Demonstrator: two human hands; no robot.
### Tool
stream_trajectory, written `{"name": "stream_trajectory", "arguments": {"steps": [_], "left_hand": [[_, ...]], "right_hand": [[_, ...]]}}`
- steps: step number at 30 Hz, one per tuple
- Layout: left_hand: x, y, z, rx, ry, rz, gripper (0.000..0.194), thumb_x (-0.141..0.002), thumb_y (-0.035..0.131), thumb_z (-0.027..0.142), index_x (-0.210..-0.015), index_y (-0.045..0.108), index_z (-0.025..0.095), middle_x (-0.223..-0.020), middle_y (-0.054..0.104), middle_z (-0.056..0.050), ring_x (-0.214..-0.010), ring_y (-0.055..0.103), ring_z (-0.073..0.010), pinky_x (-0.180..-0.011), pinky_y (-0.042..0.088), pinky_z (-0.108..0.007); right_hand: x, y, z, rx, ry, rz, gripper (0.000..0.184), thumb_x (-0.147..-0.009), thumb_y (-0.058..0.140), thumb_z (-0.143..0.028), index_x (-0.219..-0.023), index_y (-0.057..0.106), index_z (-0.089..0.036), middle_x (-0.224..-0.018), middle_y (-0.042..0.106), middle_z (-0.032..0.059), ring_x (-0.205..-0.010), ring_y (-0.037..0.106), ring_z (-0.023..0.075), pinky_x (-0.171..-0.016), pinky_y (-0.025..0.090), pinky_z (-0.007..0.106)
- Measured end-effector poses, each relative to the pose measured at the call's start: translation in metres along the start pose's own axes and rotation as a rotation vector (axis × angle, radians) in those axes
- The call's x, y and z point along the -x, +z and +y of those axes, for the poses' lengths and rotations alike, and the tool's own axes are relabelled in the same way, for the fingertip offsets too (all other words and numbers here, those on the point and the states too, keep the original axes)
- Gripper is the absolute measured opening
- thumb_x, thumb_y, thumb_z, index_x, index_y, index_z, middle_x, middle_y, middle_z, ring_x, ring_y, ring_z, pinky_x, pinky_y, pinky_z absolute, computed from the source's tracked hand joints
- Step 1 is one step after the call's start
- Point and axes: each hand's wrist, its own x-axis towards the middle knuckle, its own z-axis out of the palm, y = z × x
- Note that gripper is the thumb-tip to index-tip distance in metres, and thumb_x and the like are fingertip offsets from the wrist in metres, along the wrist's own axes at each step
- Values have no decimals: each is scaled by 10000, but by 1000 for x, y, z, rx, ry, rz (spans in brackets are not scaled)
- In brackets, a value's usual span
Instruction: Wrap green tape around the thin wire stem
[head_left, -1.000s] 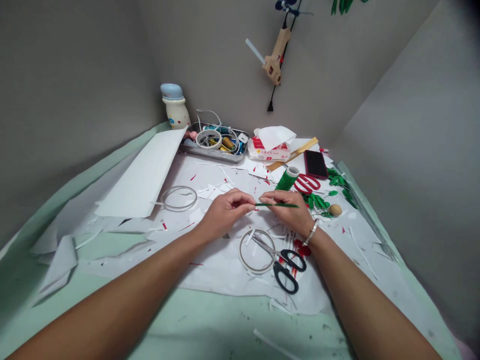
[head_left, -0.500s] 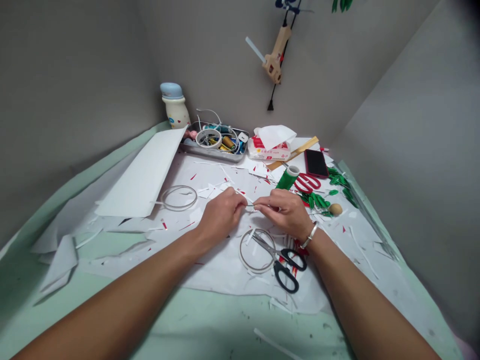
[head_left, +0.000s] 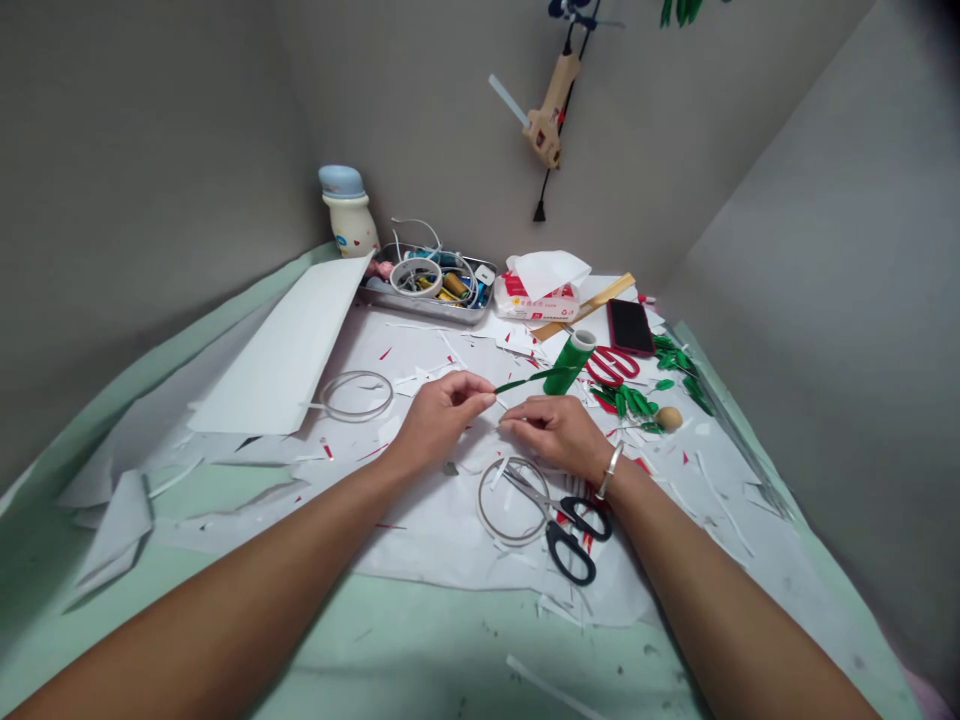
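Between thumb and forefinger of my left hand (head_left: 442, 418) is one end of a thin green strip (head_left: 536, 376), which points right and slightly upward above the paper. My right hand (head_left: 559, 432) is just to the right and a little lower, its thumb and fingers pinched together. What that pinch holds, if anything, is too small to make out. Behind the strip's free end stands a spool of green thread (head_left: 570, 364). Black-handled scissors (head_left: 561, 520) lie below my right hand, across a ring-shaped roll (head_left: 484, 515).
Green leaf-like pieces (head_left: 634, 402), a small round ball (head_left: 668, 419) and red-handled scissors (head_left: 613, 368) lie right. Behind are a phone (head_left: 631, 327), a tissue pack (head_left: 536, 300) and a metal tray (head_left: 450, 312). White sheets (head_left: 281, 350) lie left. A glue gun (head_left: 553, 110) hangs above.
The green strip, earlier lying across my right hand and then mostly hidden, now sticks out rightward from my left fingers. My right hand has dropped slightly, and its fingertips are off the strip.
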Motion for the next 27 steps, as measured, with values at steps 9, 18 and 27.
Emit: {"name": "stream_trajectory", "arguments": {"steps": [9,18,27], "left_hand": [[4,0,-4,-579,223,98,157,-828,498,215,-851,653,195,-820,570,-23,-729,542,-149,-662,406,-273],[9,5,3,-396,343,-229,175,-825,520,194,-840,693,215,-805,587,-18,-787,558,-142,-720,428,-264],[1,0,3,50,-27,9,230,-761,617,360,-874,655,163,-794,649,-19,-667,560,-122,-611,442,-250]], "right_hand": [[0,-7,-8,241,-245,130,188,-862,581,-335,-870,736,-229,-637,577,12,-629,507,127,-644,380,256],[-3,-15,6,-91,-30,284,160,-845,600,-297,-842,729,-202,-703,649,16,-639,551,126,-621,430,247],[-1,-3,3,71,-43,44,153,-843,587,-255,-860,732,-210,-748,677,13,-662,581,116,-629,412,226]]}}
